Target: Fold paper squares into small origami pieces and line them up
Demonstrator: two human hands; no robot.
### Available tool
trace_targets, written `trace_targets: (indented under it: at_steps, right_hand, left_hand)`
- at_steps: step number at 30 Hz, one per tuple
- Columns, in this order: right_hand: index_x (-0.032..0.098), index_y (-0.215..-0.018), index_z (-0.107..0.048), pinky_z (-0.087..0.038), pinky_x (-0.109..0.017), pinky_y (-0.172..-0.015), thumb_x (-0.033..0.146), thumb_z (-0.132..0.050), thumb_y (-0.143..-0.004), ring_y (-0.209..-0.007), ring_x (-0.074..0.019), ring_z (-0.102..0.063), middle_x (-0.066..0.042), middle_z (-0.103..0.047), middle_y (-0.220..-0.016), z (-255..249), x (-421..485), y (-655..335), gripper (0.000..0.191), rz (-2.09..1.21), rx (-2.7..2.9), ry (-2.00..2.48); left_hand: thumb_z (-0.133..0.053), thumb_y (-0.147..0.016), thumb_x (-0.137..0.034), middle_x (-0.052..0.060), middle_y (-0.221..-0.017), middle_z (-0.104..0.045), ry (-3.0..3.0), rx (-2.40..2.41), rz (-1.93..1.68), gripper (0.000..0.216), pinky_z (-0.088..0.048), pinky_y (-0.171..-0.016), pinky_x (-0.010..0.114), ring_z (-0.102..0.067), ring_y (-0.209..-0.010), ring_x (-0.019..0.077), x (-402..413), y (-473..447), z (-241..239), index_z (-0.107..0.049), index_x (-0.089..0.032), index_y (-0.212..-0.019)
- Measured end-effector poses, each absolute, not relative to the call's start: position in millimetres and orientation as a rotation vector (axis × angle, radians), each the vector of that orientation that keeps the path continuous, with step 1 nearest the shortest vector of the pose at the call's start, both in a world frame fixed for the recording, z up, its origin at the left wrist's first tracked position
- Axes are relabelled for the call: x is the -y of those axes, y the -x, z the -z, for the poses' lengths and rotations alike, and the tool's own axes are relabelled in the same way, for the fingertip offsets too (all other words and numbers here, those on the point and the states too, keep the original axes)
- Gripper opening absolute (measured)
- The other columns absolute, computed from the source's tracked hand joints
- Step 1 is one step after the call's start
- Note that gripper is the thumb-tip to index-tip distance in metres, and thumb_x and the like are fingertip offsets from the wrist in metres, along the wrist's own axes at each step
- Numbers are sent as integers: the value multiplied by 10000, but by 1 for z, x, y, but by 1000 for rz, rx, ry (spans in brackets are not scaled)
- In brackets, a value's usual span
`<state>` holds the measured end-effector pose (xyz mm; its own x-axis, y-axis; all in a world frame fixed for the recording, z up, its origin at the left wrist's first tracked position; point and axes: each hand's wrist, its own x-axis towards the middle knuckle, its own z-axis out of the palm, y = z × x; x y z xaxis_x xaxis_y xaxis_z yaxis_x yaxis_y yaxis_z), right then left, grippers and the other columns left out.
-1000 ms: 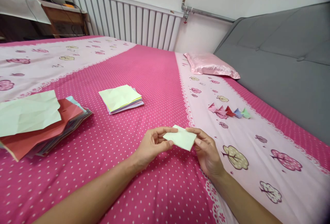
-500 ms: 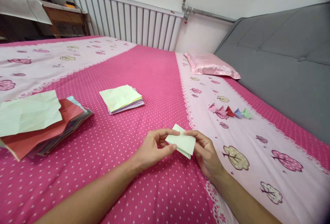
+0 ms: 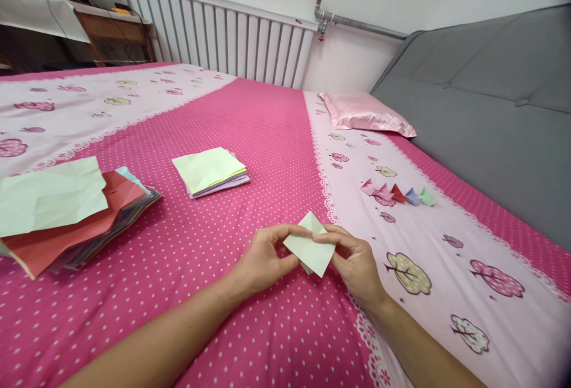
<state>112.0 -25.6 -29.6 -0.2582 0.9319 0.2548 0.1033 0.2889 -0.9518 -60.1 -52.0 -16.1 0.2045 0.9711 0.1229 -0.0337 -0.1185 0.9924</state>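
Observation:
A small folded sheet of pale green paper (image 3: pixel 312 251) is held between my two hands, just above the pink dotted bedspread (image 3: pixel 272 120). My left hand (image 3: pixel 267 260) pinches its left side, the index finger lying along the top face and the thumb partly behind the edge. On the right side my right hand (image 3: pixel 357 260) grips it, fingertips on the upper face near the middle. One corner of the paper points away from me and another points toward me. Some lower layers show beneath the near left edge.
To the left lie a neat stack of square papers (image 3: pixel 209 171) and a larger, messier paper pile (image 3: pixel 53 197). Several small folded paper pieces (image 3: pixel 399 193) form a row at right. Farther back are a pink pillow (image 3: pixel 366 114), a grey headboard (image 3: pixel 491 90) and a radiator (image 3: pixel 214 31).
The paper in my hands has turned and its top flap now opens into a diamond shape. Both hands stay nearly in place, their fingers slightly shifted.

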Motion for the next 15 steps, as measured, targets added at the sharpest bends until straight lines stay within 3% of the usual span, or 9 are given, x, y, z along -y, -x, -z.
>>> trace_targets:
  at_steps: [15]
  right_hand:
    - [243,-757,-707,-455,-321,-746,276,-661,-697,-814,-185,-577,-34,-629,-857,27,29,-113,83,-947,1575,1030]
  left_hand:
    - [-669,-658,-301,11,-632,-607,-1191,-1008,-1254,203,-414,-505,200,-542,-549,91,48,62,16,-576,-123,-691]
